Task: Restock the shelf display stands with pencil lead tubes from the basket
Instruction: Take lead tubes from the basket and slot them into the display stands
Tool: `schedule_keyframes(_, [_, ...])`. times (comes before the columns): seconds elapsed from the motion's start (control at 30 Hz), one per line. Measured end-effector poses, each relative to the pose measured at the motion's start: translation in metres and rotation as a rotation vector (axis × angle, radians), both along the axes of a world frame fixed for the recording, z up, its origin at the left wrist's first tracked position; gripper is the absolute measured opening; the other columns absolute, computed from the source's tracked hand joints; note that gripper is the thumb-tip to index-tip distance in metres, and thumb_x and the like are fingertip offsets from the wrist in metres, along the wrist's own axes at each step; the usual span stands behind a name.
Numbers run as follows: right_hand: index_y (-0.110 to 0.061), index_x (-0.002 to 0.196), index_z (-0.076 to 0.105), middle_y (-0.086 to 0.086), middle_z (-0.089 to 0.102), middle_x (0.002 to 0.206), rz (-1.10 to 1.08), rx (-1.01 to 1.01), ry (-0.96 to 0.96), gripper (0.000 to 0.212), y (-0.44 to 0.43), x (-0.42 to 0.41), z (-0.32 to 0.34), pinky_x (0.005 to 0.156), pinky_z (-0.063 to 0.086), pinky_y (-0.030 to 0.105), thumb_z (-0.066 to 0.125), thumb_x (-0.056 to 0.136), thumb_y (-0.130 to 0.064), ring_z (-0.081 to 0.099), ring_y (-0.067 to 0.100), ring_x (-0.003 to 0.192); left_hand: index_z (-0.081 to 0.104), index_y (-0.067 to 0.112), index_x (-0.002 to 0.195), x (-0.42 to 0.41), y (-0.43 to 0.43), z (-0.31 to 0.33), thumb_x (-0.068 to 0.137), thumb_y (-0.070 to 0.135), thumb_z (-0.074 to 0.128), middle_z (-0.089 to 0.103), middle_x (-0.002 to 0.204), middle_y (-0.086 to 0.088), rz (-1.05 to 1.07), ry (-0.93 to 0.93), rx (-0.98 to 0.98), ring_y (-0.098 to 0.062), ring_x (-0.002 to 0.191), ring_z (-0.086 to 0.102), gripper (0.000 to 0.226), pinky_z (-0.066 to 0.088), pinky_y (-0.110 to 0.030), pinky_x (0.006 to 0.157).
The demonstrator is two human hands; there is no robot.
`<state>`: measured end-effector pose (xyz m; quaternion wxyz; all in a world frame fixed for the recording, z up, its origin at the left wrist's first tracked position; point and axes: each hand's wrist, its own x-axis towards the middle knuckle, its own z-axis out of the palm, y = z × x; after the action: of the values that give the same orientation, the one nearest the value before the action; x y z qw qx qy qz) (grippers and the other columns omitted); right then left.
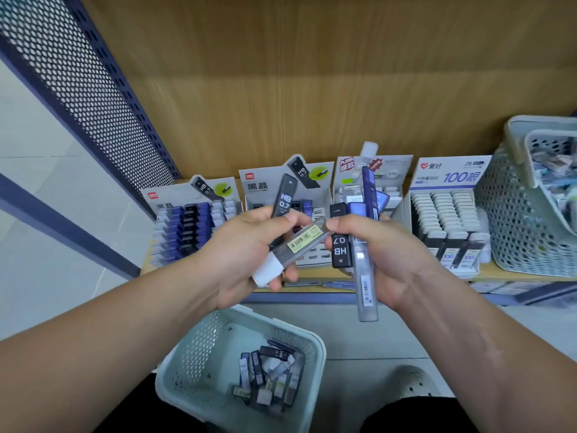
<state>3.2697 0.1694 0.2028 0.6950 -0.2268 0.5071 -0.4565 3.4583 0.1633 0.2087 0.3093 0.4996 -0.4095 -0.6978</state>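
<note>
Head view: lead tubes inside basket

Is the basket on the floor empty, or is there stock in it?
Not empty. A loose pile of lead tubes lies on the bottom of the basket.

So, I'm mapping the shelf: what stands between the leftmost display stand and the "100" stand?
Two more display stands, seen in the head view: the HB 0.7 stand and, to its right, the clear-tube stand, both partly hidden.
</note>
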Motion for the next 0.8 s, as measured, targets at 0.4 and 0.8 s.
schedule_keyframes(0.4, [-0.014,0.054,0.075,0.003,0.068,0.065,-0.163,0.157,-0.089,0.030,0.006,-0.084,0.003,0.051,0.051,0.025,0.074,0.082,-0.007,0.064,0.012,0.056,0.042,0.024,0.075,-0.062,0.018,0.009,0.067,-0.002,0.076,0.067,0.123,0.005,0.019,-0.017,-0.421,-0.020,0.086,0.068,0.044,0.054,-0.028,0.070])
schedule_keyframes(0.8, [-0.012,0.070,0.064,0.003,0.066,0.065,-0.390,0.201,-0.130,0.020,0.010,-0.125,-0.011,0.050,0.048,0.025,0.072,0.089,-0.011,0.060,0.015,0.055,0.038,0.017,0.075,-0.120,-0.042,-0.006,0.085,-0.002,0.073,0.063,0.076,-0.026,0.131,-0.194,-0.634,-0.031,0.063,0.072,0.041,0.057,-0.031,0.055])
